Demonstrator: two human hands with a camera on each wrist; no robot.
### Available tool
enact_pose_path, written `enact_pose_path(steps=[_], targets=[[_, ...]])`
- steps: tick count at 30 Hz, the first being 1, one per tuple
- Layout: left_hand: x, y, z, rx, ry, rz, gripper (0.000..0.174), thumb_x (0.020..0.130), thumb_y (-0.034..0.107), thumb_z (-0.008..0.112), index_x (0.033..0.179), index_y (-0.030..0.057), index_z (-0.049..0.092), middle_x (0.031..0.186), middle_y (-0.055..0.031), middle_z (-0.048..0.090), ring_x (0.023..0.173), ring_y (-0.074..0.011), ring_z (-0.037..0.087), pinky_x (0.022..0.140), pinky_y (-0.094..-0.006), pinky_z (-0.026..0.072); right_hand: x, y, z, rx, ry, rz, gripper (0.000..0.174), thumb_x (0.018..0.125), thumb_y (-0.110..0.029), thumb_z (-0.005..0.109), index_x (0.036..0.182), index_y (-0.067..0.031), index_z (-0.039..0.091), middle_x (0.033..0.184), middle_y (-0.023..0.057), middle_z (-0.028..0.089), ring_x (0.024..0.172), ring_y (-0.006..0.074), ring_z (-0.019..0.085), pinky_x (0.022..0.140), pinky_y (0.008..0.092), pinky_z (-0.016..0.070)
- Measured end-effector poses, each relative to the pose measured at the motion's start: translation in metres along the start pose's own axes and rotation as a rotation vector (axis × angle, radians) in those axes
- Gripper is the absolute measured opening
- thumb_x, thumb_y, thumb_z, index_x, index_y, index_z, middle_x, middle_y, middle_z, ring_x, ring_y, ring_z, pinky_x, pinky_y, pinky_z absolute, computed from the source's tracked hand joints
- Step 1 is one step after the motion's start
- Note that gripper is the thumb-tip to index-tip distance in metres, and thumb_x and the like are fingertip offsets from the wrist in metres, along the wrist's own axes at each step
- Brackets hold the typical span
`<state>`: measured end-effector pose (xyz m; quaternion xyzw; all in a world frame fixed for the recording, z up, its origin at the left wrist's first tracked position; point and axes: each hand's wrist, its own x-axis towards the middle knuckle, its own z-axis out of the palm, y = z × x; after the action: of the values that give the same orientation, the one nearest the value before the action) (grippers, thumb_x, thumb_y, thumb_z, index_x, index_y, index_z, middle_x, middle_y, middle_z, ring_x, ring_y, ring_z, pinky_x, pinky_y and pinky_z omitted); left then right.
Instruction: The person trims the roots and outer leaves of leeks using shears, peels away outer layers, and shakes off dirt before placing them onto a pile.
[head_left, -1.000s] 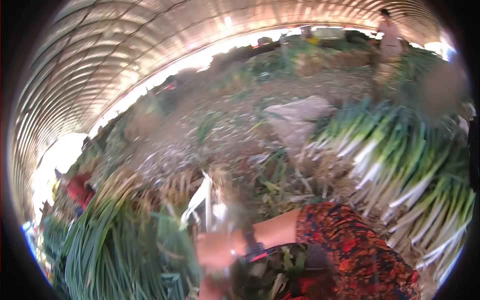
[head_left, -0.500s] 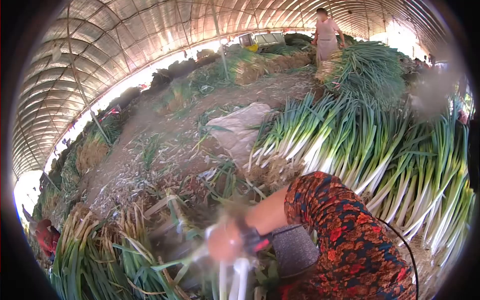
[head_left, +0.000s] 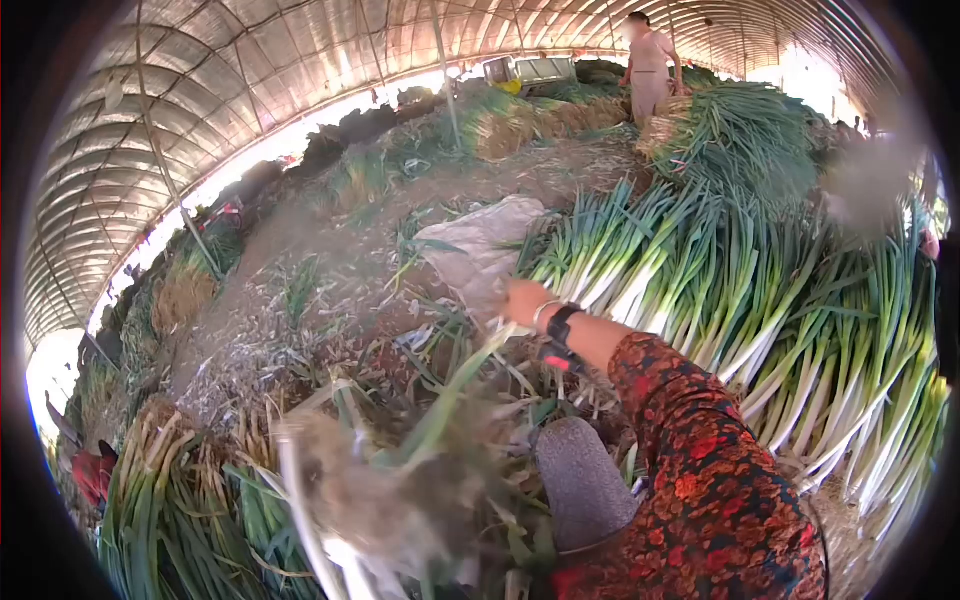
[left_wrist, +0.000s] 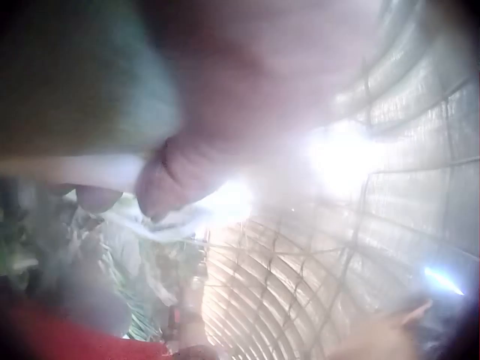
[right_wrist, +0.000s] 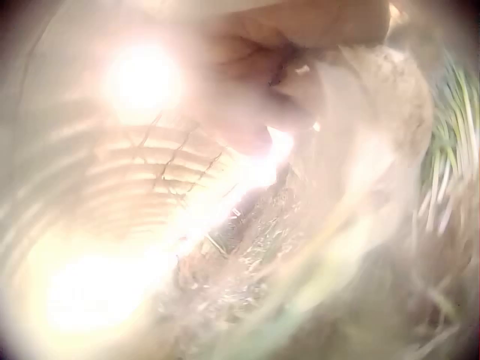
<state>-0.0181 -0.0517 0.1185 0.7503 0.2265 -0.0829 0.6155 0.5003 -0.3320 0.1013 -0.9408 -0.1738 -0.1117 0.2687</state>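
Leaf: one — right hand pinching | leeks: count blurred — left hand gripping

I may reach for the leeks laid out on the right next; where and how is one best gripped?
Probably round the pale lower shafts of the leeks, coming from the root end, the side facing the floral sleeve. There the shafts are slim and largely uncovered, whereas the green leaves beyond fan out and overlap.
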Motion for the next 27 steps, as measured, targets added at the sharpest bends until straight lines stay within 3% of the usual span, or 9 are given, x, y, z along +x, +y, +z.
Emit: enact_pose_path(steps=[4,7,9,14,15,19,21,23,27], targets=[[0.020,0.001,0.005,0.031,0.051,0.041,0.032,0.085,0.009,0.064,0.115,-0.0014,0.058,0.096,-0.0077,0.067,0.086,-0.0148,0.061,0.076,-0.0288,0.0496,-0.068,-0.087,0.018,-0.366,-0.256,-0.259,0.034,0.072,-0.042,0.070,0.083,-0.0101,0.073,0.082,0.0163,0.069,0.078,0.0358,0.067,0.070,0.0474,0.0515],[0.034,0.003,0.007,0.053,0.084,0.072,0.034,0.084,0.008,0.065,0.116,-0.0015,0.057,0.096,-0.0077,0.067,0.086,-0.0146,0.061,0.076,-0.0287,0.0496,-0.147,-0.160,0.039,0.567,-0.509,-0.513,0.042,0.081,-0.048,0.066,0.083,-0.0065,0.071,0.071,0.0124,0.066,0.066,0.0253,0.063,0.062,0.0423,0.0480],[0.044,0.004,0.009,0.066,0.109,0.089,0.035,0.084,0.008,0.066,0.116,-0.0016,0.057,0.097,-0.0076,0.066,0.086,-0.0144,0.061,0.077,-0.0287,0.0496,-0.204,-0.200,0.075,0.692,-0.766,-0.648,0.051,0.090,-0.053,0.057,0.089,-0.0037,0.070,0.069,0.0097,0.061,0.061,0.0189,0.051,0.062,0.0416,0.0442],[0.058,-0.017,0.008,0.047,0.151,0.174,0.038,0.082,0.008,0.067,0.117,-0.0017,0.055,0.097,-0.0076,0.066,0.086,-0.0140,0.061,0.078,-0.0286,0.0496,-0.273,-0.252,0.127,1.108,-0.574,-0.049,0.055,0.099,-0.050,0.038,0.109,-0.0024,0.063,0.102,0.0183,0.065,0.093,0.0258,0.061,0.087,0.0371,0.0459],[0.048,-0.010,0.011,0.012,0.148,0.149,0.039,0.082,0.008,0.067,0.118,-0.0017,0.055,0.097,-0.0075,0.066,0.086,-0.0140,0.061,0.078,-0.0286,0.0496,-0.272,-0.256,0.124,1.224,-0.324,-0.165,0.048,0.102,-0.042,0.035,0.108,-0.0024,0.063,0.109,0.0167,0.065,0.101,0.0259,0.060,0.092,0.0377,0.0438],[0.024,-0.009,0.023,0.094,0.134,0.024,0.033,0.088,0.013,0.065,0.115,-0.0009,0.054,0.095,-0.0040,0.064,0.084,-0.0113,0.058,0.075,-0.0271,0.0486,-0.197,-0.241,0.126,1.863,-0.677,0.562,0.024,0.092,-0.025,0.056,0.088,-0.0021,0.061,0.075,0.0095,0.065,0.067,0.0238,0.066,0.061,0.0384,0.0557],[0.016,0.008,0.030,0.083,0.170,0.002,0.036,0.088,0.012,0.065,0.118,-0.0017,0.052,0.096,-0.0052,0.064,0.084,-0.0114,0.059,0.074,-0.0277,0.0491,-0.190,-0.240,0.140,1.667,-0.517,0.450,0.021,0.093,-0.022,0.058,0.098,-0.0023,0.064,0.090,0.0110,0.069,0.074,0.0239,0.068,0.067,0.0402,0.0576],[0.002,0.032,0.037,0.135,0.225,0.019,0.039,0.087,0.011,0.065,0.120,-0.0025,0.051,0.095,-0.0061,0.064,0.083,-0.0112,0.059,0.073,-0.0274,0.0494,-0.168,-0.234,0.133,1.812,-0.610,0.738,0.021,0.094,-0.023,0.058,0.102,-0.0048,0.063,0.093,0.0101,0.068,0.078,0.0245,0.067,0.071,0.0425,0.0582],[-0.009,0.025,0.034,0.209,0.254,0.022,0.041,0.087,0.011,0.066,0.122,-0.0035,0.050,0.094,-0.0071,0.065,0.081,-0.0106,0.061,0.071,-0.0269,0.0500,-0.150,-0.236,0.137,1.870,-0.551,0.868,0.027,0.093,-0.033,0.061,0.101,-0.0066,0.061,0.079,0.0099,0.064,0.061,0.0273,0.062,0.054,0.0456,0.0540]])
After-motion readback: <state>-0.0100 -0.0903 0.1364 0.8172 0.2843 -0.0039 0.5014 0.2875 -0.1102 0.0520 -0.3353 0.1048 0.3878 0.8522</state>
